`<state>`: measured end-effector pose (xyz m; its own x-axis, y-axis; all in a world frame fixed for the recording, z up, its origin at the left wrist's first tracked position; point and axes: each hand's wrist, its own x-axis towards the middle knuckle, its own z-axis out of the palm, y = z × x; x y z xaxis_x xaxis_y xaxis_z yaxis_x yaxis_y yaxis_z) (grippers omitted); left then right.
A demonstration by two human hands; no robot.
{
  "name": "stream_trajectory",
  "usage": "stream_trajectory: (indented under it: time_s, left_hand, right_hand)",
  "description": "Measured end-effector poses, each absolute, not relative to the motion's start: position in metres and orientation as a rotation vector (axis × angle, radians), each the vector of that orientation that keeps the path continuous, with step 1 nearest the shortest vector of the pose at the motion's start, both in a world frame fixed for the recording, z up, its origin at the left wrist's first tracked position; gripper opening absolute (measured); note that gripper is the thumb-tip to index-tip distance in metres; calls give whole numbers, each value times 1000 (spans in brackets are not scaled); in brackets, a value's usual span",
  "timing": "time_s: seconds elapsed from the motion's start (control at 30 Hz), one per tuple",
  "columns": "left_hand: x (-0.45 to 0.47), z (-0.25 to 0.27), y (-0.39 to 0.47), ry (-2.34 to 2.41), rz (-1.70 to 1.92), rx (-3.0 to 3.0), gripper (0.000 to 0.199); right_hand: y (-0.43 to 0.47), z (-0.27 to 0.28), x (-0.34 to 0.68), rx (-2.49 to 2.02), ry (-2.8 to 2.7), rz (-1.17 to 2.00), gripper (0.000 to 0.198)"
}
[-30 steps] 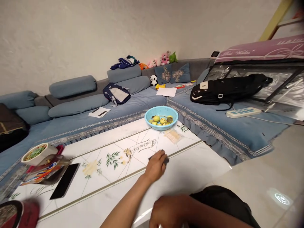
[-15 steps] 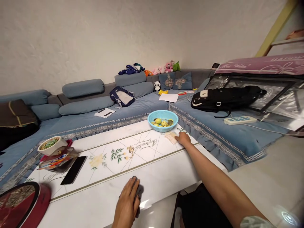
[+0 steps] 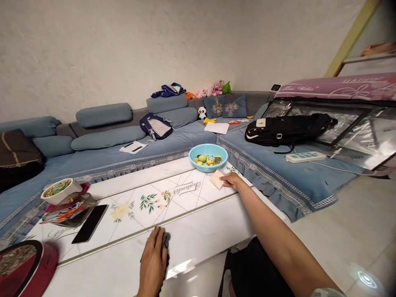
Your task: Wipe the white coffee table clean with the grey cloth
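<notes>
Thin beige rectangular packet (image 3: 216,180): now tilts, pinched, no longer flat on the white floral desk (image 3: 204,231).
Right hand (image 3: 230,180): now reaches the packet.
Left hand (image 3: 153,256): now rests nearer and farther left, over a small dark object (image 3: 166,239).

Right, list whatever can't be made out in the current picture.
All in the head view:
Small dark object: mostly covered by the left hand, so its shape is hidden.
Thin, flat beige piece in the right hand: too small to read any markings.
Dark red round container: cut off by the left edge.
Round light-blue plastic basket: yellow-green fruit hides its bottom.
</notes>
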<state>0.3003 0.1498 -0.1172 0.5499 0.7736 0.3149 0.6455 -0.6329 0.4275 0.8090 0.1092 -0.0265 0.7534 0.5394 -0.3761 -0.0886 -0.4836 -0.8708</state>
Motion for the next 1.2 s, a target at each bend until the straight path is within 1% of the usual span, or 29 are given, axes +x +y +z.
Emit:
stream_trajectory:
  time_s: [0.07, 0.17, 0.23, 0.27, 0.37, 0.43, 0.53, 0.6, 0.67, 0.73, 0.77, 0.93, 1.0, 1.07, 1.13, 1.2]
  left_hand:
    - [278, -111, 167, 1192, 639, 2491, 52]
    - [256, -100, 197, 1523, 636, 2379, 53]
    - [265, -96, 199, 1602, 658, 2370, 53]
    - [275, -96, 192, 1537, 674, 2407, 52]
    - [315, -103, 147, 1099, 714, 2567, 49]
    - [329, -110, 117, 869, 701, 2639, 53]
    - [313, -115, 110, 793, 634, 2693, 58]
    - [286, -113, 131, 967, 626, 2657, 54]
    - [263, -108, 157, 1274, 656, 2557, 51]
    - [257, -103, 175, 1489, 682, 2484, 52]
    - [262, -102, 177, 1512, 689, 2484, 53]
    - [322, -108, 129, 1130, 749, 2603, 52]
    - [330, -112, 110, 968, 729, 2650, 57]
    - [317, -112, 108, 859, 656, 2688, 63]
    - [291, -108, 125, 910, 593, 2687, 62]
    - [264, -102, 154, 1161, 597, 2640, 57]
  right_hand:
    - [105, -26, 808, -1906, -340, 873, 50]
    - [94, -30, 811, -1897, -324, 951, 45]
    - [87, -35, 813, -1895, -313, 964, 39]
    - [85, -37, 812, -1888, -314, 967, 36]
    - [84, -43, 803, -1831, -369, 991, 30]
    - [88, -44, 791, -1768, -444, 1019, 26]
    - [98, -40, 769, -1656, -576, 1069, 24]
    - [105, -35, 757, -1581, -649, 1096, 24]
    - [111, -30, 747, -1517, -697, 1116, 24]
    - [116, -25, 738, -1458, -727, 1131, 27]
    - [118, -22, 734, -1428, -742, 1138, 29]
    - [124, -5, 714, -1286, -821, 1149, 41]
    - [124, 1, 706, -1247, -846, 1157, 44]
    - [123, 7, 700, -1228, -865, 1165, 47]
    - [121, 10, 697, -1235, -875, 1165, 47]
    - [120, 11, 696, -1261, -877, 1156, 44]
